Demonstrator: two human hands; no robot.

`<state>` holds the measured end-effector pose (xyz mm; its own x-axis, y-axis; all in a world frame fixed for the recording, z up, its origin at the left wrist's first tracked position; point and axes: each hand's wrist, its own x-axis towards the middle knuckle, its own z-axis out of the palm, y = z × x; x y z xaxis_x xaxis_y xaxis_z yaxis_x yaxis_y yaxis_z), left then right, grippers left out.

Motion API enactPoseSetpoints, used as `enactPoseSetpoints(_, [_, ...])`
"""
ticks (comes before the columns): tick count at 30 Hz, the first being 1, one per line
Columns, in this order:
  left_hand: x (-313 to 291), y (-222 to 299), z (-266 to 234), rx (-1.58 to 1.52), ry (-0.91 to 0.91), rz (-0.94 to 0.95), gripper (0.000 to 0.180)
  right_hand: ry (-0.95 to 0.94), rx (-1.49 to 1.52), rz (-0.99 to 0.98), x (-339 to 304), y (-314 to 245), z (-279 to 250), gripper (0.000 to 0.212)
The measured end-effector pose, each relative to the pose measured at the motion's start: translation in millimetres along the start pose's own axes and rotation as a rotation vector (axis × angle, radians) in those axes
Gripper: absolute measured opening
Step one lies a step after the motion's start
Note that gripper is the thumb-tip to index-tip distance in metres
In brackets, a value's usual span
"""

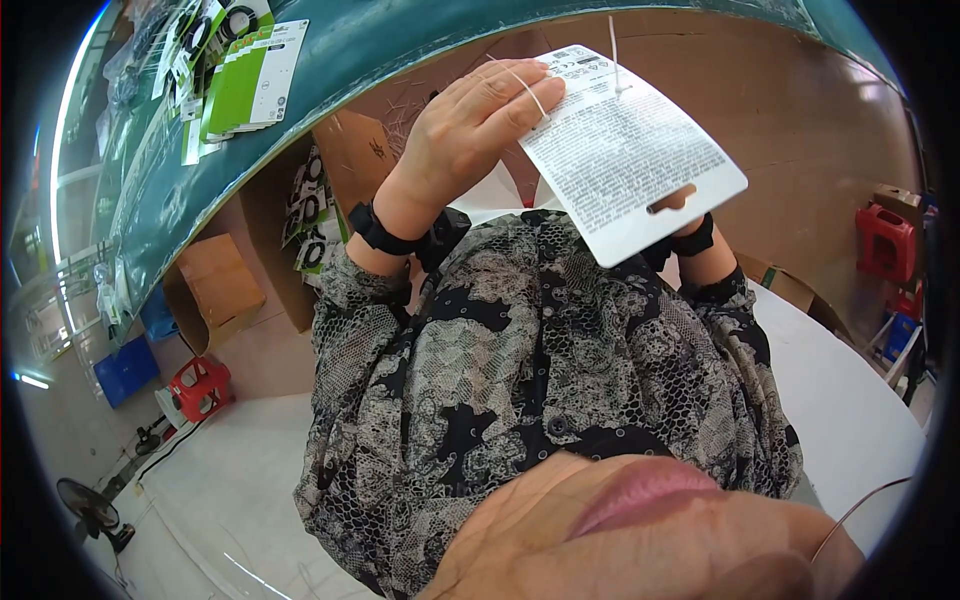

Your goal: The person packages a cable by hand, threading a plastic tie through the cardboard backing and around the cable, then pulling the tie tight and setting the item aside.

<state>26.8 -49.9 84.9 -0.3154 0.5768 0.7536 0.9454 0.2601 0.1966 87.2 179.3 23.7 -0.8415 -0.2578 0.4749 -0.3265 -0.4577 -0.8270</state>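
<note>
A white printed card with rounded corners and a hang slot is held up in front of my chest, tilted. Two thin white plastic ties pass through it: one tie sticks up from its far part, and the other tie curves over the fingers of my left hand. That hand is closed at the card's left edge, its fingertips against the card. Behind the card is my right hand; only a sliver near the wrist shows and its fingers are hidden.
A green-covered table runs along the far side, with a stack of green and white cards at its left. Below it stand open cardboard boxes, one holding packaged black coiled items. Red plastic stools are at the right and left.
</note>
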Motion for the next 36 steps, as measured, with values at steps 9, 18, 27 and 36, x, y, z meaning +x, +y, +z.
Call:
enactPoseSetpoints(9, [-22,0,33,-0.685,0.253,-0.829,0.021,0.354,-0.768,-0.198,47,-2,30,0.023])
enactPoseSetpoints(18, [-23,-5,38,-0.801,0.246,-0.981,0.023,0.194,-1.521,-0.462,61,-21,38,0.017])
enactPoseSetpoints(27, [-30,-8,41,-0.824,0.294,-0.999,0.024,0.078,-1.623,-0.369,69,-33,50,0.013])
enactPoseSetpoints(36, [-28,-5,46,-0.546,0.37,-0.861,0.02,0.023,-1.639,-0.337,72,-32,52,0.011])
